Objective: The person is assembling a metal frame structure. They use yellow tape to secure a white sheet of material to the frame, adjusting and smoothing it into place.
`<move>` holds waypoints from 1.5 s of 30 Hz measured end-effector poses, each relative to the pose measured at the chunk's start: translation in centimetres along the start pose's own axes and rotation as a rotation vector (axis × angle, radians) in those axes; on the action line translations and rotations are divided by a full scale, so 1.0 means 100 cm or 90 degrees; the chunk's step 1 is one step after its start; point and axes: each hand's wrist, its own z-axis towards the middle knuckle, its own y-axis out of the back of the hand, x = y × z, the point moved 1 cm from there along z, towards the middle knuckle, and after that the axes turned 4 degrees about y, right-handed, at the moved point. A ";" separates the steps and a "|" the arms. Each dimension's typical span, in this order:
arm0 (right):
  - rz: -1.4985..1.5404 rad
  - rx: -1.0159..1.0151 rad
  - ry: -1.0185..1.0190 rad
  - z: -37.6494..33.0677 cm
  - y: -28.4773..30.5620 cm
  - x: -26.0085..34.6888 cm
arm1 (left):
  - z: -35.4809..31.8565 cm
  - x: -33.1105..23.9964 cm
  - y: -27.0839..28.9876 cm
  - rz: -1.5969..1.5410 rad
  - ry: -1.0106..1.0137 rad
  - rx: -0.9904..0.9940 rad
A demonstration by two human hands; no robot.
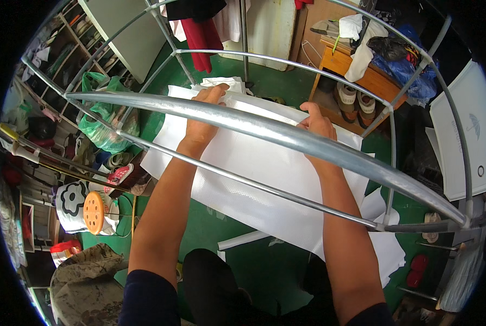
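A large white sheet [254, 157], glossy and finely textured in places, spreads above the green floor, seen through a frame of grey metal tubes [286, 142]. Both my arms reach past the lower tube to the sheet's far edge, which looks folded or doubled over. My left hand [202, 122] has its fingers curled at that edge, on the left; a thick tube crosses in front of part of it. Farther right, my right hand [320, 124] pinches the same edge between bent fingers and thumb. The tube also hides part of this hand.
Green plastic bags [110, 122] and shoe shelves line the left, beside an orange round stool seat [94, 212]. A wooden cabinet [357, 73] with shoes [356, 103] stands at the far right. White strips [243, 239] lie on the floor near my legs.
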 end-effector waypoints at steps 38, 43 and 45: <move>-0.078 -0.188 0.181 -0.036 0.006 -0.004 | 0.011 0.012 -0.016 -0.043 0.027 -0.004; -0.144 -0.031 0.264 -0.108 0.050 0.013 | 0.006 0.031 -0.024 -0.014 0.025 -0.034; -0.085 0.172 0.258 -0.158 0.080 0.017 | 0.010 0.021 -0.021 -0.033 0.041 -0.011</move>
